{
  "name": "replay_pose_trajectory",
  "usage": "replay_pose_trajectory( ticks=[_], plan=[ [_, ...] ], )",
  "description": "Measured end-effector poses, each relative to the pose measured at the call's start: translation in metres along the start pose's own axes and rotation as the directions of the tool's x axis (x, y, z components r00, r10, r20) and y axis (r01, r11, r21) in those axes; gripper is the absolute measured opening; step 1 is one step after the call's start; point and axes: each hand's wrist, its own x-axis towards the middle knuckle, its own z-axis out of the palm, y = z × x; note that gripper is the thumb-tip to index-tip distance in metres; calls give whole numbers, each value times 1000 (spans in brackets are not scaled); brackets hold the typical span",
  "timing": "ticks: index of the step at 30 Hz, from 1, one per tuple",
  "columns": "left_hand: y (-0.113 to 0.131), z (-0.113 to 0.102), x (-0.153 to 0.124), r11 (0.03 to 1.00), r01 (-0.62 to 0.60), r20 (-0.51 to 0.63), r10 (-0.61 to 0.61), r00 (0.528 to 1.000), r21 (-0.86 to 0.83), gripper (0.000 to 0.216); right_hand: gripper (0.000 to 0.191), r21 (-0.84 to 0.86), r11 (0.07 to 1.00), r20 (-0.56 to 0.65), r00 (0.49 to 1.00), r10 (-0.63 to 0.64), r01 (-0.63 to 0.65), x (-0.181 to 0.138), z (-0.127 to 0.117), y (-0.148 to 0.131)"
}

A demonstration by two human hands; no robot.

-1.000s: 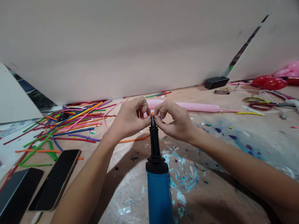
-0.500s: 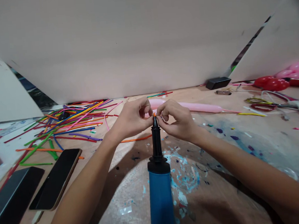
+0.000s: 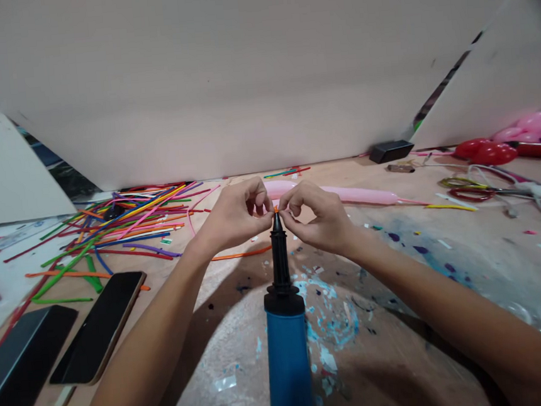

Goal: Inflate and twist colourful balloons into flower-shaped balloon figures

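Observation:
A blue hand pump (image 3: 287,359) with a black nozzle (image 3: 279,253) stands upright in front of me. My left hand (image 3: 234,215) and my right hand (image 3: 316,216) meet at the nozzle's tip, both pinching the mouth of an orange balloon (image 3: 275,209). Only a small orange bit shows between the fingertips. An orange strand (image 3: 241,254) trails on the table below my left hand; whether it belongs to the pinched balloon is unclear. Behind my hands lies a long inflated pink balloon (image 3: 355,193).
A pile of uninflated long balloons in many colours (image 3: 121,232) covers the table's left. Two dark phones (image 3: 96,327) (image 3: 22,364) lie at the near left. Scissors (image 3: 475,191), red (image 3: 486,151) and pink balloons (image 3: 536,124) and a black box (image 3: 391,150) sit at the right. White boards (image 3: 240,73) stand behind.
The hands and pump have barely shifted. The fingers keep working the orange balloon's mouth at the nozzle tip.

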Motion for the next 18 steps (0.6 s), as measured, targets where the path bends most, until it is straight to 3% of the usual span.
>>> replay_pose_trajectory(
  ticks=[7, 18],
  plan=[
    [-1, 0, 0, 1000, 5, 0, -5, 1000, -19, 29, 23, 8, 1000, -8, 1000, 20, -19, -1, -1, -2],
    [1, -2, 0, 999, 9, 29, -10, 1000, 46, 23, 25, 71, 986, 10, 988, 153, -154, -2, 3, -6]
  ],
)
